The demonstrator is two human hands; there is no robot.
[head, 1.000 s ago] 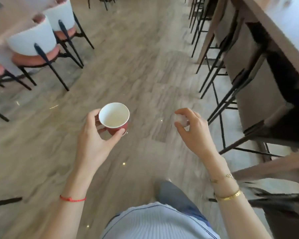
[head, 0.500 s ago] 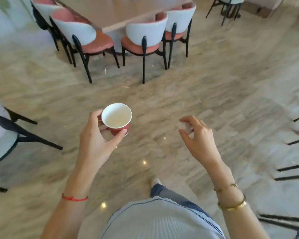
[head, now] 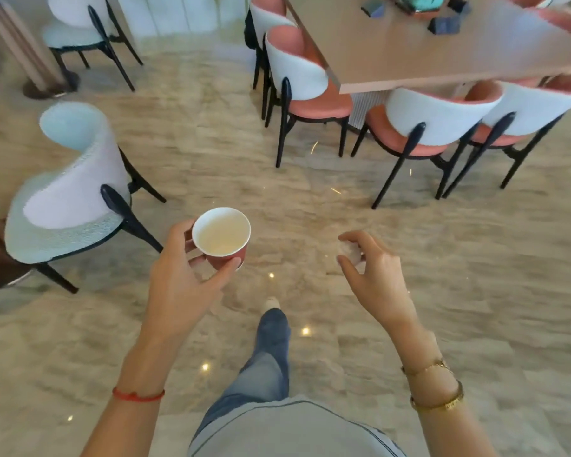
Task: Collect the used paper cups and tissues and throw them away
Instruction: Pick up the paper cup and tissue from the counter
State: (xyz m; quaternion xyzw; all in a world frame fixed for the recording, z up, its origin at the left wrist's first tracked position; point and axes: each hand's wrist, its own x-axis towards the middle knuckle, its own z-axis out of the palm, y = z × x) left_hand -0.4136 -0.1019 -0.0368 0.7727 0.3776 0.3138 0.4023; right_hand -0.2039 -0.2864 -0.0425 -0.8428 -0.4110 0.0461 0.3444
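1. The left hand (head: 178, 285) is gripping a paper cup (head: 221, 237) upright; the thumb is pressing the red wall from the near side and the fingers (head: 187, 240) are wrapping the far side, under the white rim. The inside looks pale and empty, though a thin film of liquid cannot be ruled out.
2. The right hand (head: 374, 280) is curling around a small white wad, probably a tissue (head: 350, 253), pinched between thumb and forefinger; the other fingers are arching loosely over it. It is blurred, so its identity is a guess.
3. Both items are being carried at waist height over the floor (head: 310, 199), well apart from each other, with one leg (head: 267, 354) stepping forward between the forearms.
4. Progress, as judged: one cup and likely one tissue are collected; nothing is thrown away yet.
5. No bin is showing anywhere beyond the fingertips, so the disposal point is unknown.
6. A table (head: 426, 51) is standing far ahead of the right fingers, ringed by chairs (head: 297, 74); dark objects are lying on it, too blurred to call cups or tissues.
7. Remaining, as judged: finding the bin, dropping both items, and possibly checking that table for more.
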